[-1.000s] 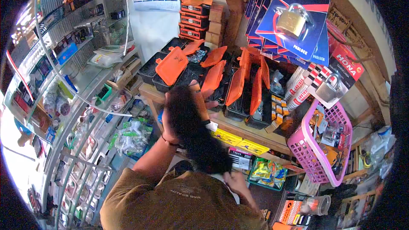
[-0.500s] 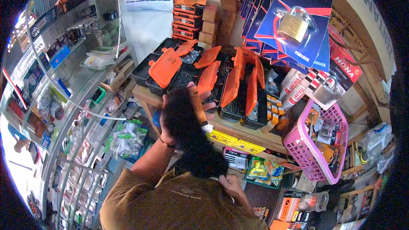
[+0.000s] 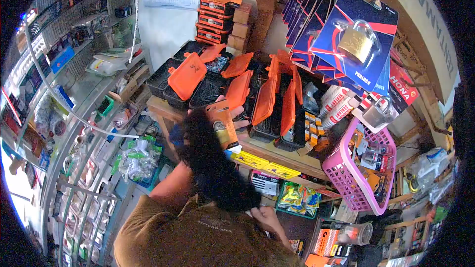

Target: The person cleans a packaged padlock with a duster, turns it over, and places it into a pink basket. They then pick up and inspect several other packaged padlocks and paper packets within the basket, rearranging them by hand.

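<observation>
My left hand (image 3: 241,118) is closed around an orange carded padlock (image 3: 220,126), its fingers showing past the card's right edge. The wrist and much of the palm are hidden by a fluffy black duster (image 3: 215,168), which lies across the card's left side in this view. Low at the centre, close to my body, my right hand (image 3: 267,217) is closed on the lower end of the duster. Just beyond the left hand stand black boxes with raised orange lids (image 3: 239,90), holding dark small hardware.
Blue carded padlocks (image 3: 356,44) hang at the upper right, above a pink basket (image 3: 354,178) of packaged goods. Glass shelving (image 3: 74,113) curves along the left. Bagged items (image 3: 138,160) sit below the wooden counter (image 3: 161,109); cartons (image 3: 239,29) are stacked behind it.
The padlock card has turned from nearly edge-on to show its front and the padlock. The duster has shifted slightly left against it. My right hand stays low, holding the duster.
</observation>
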The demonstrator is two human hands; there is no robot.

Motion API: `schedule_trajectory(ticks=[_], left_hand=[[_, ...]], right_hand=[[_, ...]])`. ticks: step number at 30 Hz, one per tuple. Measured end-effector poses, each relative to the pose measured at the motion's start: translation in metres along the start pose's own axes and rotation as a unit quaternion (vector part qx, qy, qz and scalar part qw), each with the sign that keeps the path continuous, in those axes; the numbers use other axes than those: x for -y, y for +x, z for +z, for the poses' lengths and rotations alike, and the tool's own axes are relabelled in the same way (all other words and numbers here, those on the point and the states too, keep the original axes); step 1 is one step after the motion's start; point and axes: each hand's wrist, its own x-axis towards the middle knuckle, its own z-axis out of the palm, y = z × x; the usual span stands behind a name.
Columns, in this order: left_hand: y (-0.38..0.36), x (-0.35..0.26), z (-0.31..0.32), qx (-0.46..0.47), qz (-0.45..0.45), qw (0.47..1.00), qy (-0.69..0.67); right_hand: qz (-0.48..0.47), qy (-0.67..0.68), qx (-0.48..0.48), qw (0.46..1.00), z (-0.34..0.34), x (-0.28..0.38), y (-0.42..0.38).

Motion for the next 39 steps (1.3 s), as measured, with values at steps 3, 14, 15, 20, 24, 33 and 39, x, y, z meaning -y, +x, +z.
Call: schedule_trajectory(ticks=[3,14,15,20,24,33,39], left_hand=[[-0.004,-0.005,0.027,-0.018,0.006,0.975,-0.223],[-0.015,-0.002,0.027,-0.077,-0.02,0.996,0.039],[-0.016,-0.006,0.017,-0.046,-0.05,0.998,0.014],[-0.027,-0.001,0.03,-0.062,0.009,0.964,-0.258],[-0.025,-0.002,0.024,-0.069,0.021,0.996,0.046],[-0.031,-0.01,0.025,0.047,0.038,0.985,-0.164],[-0.024,-0.005,0.056,-0.251,0.032,0.964,0.081]], right_hand=[[0.038,0.0,-0.01,0.999,-0.005,-0.006,0.0],[-0.053,-0.02,0.023,0.998,0.0,0.003,-0.006],[-0.133,-0.026,0.02,0.991,0.0,0.003,-0.005],[0.075,-0.013,0.012,0.997,-0.006,0.002,-0.011],[-0.059,-0.006,-0.037,0.998,-0.006,-0.004,-0.005],[-0.028,0.032,-0.052,0.998,-0.008,-0.024,0.004],[-0.057,-0.033,-0.005,0.998,-0.014,0.024,-0.013]])
